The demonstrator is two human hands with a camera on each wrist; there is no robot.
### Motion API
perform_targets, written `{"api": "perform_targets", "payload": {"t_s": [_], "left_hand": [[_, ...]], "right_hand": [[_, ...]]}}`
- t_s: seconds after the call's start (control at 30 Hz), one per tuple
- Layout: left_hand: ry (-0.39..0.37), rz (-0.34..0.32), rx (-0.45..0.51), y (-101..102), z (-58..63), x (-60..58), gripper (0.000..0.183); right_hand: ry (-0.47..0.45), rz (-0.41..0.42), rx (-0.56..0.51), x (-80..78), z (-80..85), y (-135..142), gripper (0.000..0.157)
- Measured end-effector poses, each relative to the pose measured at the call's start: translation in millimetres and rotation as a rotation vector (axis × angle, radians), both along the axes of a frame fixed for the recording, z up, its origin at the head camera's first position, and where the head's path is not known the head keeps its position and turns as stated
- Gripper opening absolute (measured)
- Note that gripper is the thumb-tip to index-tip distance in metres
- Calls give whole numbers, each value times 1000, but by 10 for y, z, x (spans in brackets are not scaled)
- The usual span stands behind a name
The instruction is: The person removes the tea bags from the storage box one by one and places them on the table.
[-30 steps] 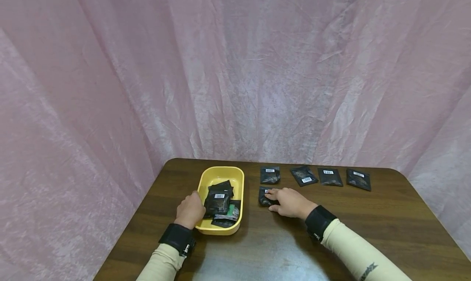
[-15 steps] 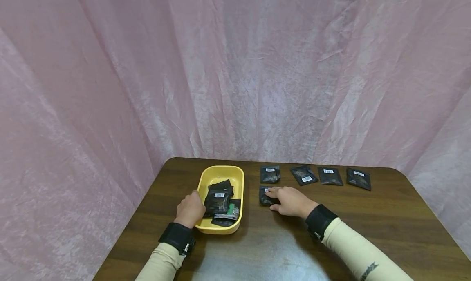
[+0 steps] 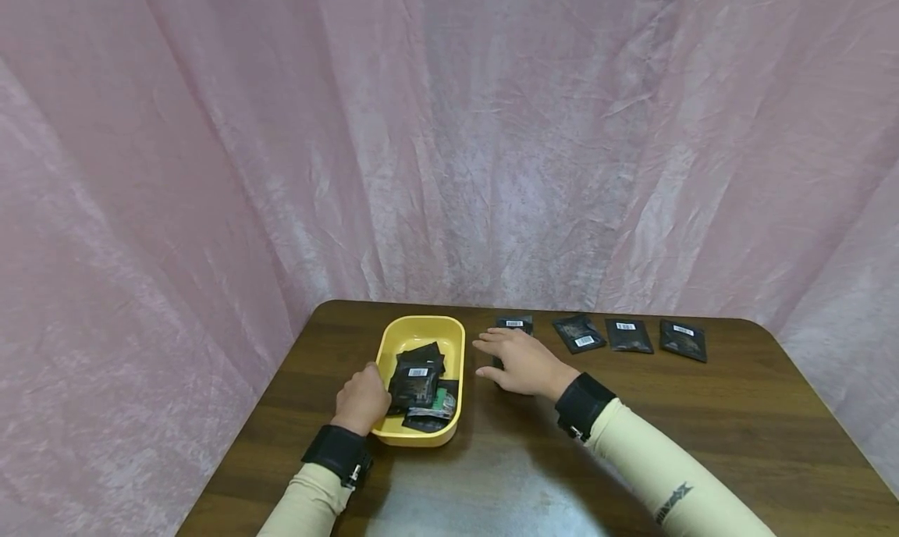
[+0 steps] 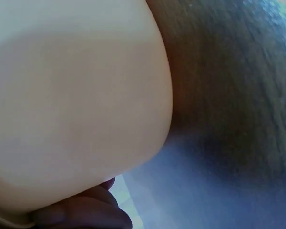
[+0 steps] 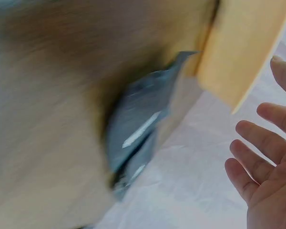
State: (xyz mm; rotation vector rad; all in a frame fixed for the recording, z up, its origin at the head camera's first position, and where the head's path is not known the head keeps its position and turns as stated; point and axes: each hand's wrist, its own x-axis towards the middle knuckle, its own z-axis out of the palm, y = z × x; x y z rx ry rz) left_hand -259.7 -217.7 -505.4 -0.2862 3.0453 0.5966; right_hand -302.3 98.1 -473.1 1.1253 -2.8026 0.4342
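Note:
My left hand (image 3: 362, 400) grips the left rim of a yellow plastic bin (image 3: 417, 440). Several flat black packets (image 3: 416, 385) with white barcode labels lie inside it, one with a green patch. In the left wrist view, curled fingers (image 4: 86, 210) show beside a pale, blurred surface. Over the table, my right hand (image 3: 527, 363) is spread and holds nothing. It covers most of a black packet (image 3: 497, 362) and part of another packet (image 3: 515, 323) behind it. The right wrist view shows the bin wall (image 5: 243, 47) and two dark packets (image 5: 138, 114) apart from the fingers.
Along the table's back edge lie a tilted black packet (image 3: 579, 333), a straighter packet (image 3: 629, 336) and a third packet (image 3: 684, 340) at the right. The brown wooden table (image 3: 702, 420) meets a pink curtain (image 3: 492, 170) behind.
The right hand has let go of the near packet, lifted and moved left towards the bin with its fingers spread. The left hand and the bin have stayed put.

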Motion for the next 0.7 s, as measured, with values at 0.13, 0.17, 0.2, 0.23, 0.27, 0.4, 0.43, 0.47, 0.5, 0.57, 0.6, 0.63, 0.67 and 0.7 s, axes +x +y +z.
{"api": "perform_targets", "payload": {"t_s": [0.13,0.17,0.2,0.23,0.27,0.4,0.43,0.47,0.5,0.57,0.6,0.63,0.67,0.7], "left_hand": [[5,0,-4,11,14,7,36],[7,-1,-3,15,16,8,36],[7,-2,-2,21,17,7,36],[9,-4,-2,25,16,6,36],[11,-4,-1,27,12,5,36],[7,2,6,35,0,5,35],[7,3,7,35,-3,6,35],[4,3,8,35,-3,7,35],[3,3,7,35,-7,6,35],[2,0,6,32,-17,1,35],[7,-5,5,30,-20,-1,34],[11,-6,3,28,-24,-2,34],[16,-9,2,26,-28,-3,33],[21,-11,1,25,-31,-3,32]], "right_hand": [[19,37,7,-6,88,-216,58],[28,48,13,-9,98,-269,58],[40,59,21,-8,105,-320,58],[50,68,30,-5,107,-370,58],[54,77,36,2,109,-420,57],[69,114,62,43,91,-620,57],[67,122,70,60,85,-671,58],[63,131,79,78,77,-720,59],[61,138,88,93,65,-769,60],[51,150,108,129,44,-864,63],[50,153,121,143,29,-908,65],[43,154,134,158,19,-951,67],[38,155,144,171,7,-991,69],[33,154,154,183,-5,-1030,71]]}}
